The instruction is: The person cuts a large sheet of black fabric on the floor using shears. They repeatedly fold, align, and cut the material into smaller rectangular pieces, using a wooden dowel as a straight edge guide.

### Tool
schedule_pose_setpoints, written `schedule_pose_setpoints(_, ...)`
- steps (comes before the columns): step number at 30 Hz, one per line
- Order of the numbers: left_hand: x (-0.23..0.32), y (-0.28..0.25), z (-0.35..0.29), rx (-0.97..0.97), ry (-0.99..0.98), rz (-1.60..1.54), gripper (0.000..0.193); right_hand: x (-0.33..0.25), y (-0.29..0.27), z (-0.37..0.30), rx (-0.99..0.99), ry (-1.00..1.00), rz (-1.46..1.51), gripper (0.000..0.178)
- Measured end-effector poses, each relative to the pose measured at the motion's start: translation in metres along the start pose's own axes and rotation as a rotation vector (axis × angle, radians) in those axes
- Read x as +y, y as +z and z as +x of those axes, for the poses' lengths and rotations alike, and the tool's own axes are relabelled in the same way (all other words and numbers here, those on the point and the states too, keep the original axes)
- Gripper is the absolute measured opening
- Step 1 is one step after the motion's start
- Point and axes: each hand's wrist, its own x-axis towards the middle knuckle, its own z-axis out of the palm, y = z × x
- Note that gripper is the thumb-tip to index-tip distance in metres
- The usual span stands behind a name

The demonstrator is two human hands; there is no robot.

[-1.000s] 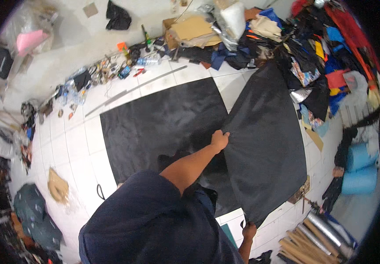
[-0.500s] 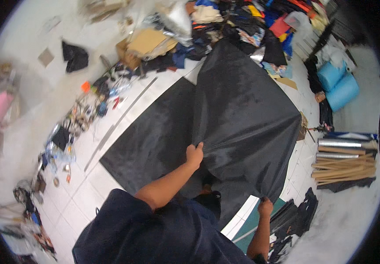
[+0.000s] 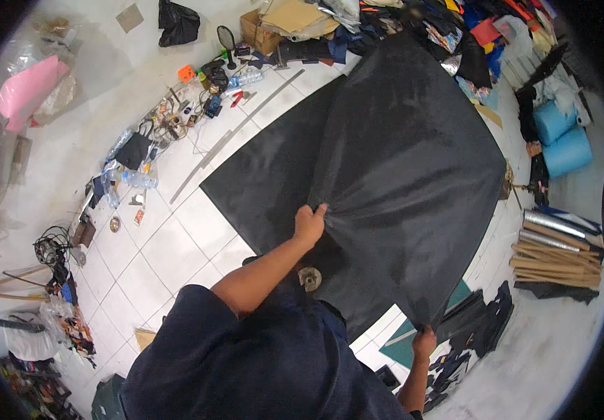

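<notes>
Black cloth [image 3: 365, 154] spans the centre of the frame, a raised layer [image 3: 421, 140] over a flat layer [image 3: 260, 168], with a green mat [image 3: 400, 352] partly showing at lower right. At lower centre the left hand [image 3: 309, 225] is closed on the raised layer's edge, creases fanning from it, while at lower right the right hand [image 3: 424, 341] grips a corner. Uneven pull between them could leave the layer skewed or wrinkled, and a low drag might shift the small round object [image 3: 309, 278] below the left hand.
</notes>
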Motion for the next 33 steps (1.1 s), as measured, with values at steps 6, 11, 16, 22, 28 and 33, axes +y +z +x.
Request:
schedule_pose_setpoints(6, -0.071, -0.061, -0.060, 0.059, 0.109, 0.072, 0.046, 0.022, 0.060, -0.129, 0.170, -0.116, 0.048, 0.012)
schedule_pose_setpoints(11, -0.135, -0.132, -0.106, -0.134, 0.071, -0.492, 0.035, 0.010, 0.083, -0.222, 0.138, -0.043, 0.170, 0.010)
schedule_pose_setpoints(16, -0.158, -0.196, -0.153, -0.111, -0.115, -0.398, 0.028, -0.007, 0.107, -0.296, -0.049, 0.006, 0.210, 0.010)
schedule_pose_setpoints(22, -0.258, -0.190, -0.119, -0.213, -0.217, -0.526, 0.030, -0.023, 0.212, -0.296, -0.057, 0.084, 0.238, 0.013)
schedule_pose_setpoints(28, -0.398, -0.121, -0.039, -0.484, -0.330, -0.153, 0.048, -0.001, 0.405, -0.244, -0.023, 0.138, 0.259, 0.027)
schedule_pose_setpoints(33, -0.503, -0.052, 0.040, -0.771, -0.213, 0.162, 0.059, 0.005, 0.545, -0.179, 0.152, 0.091, 0.245, 0.036)
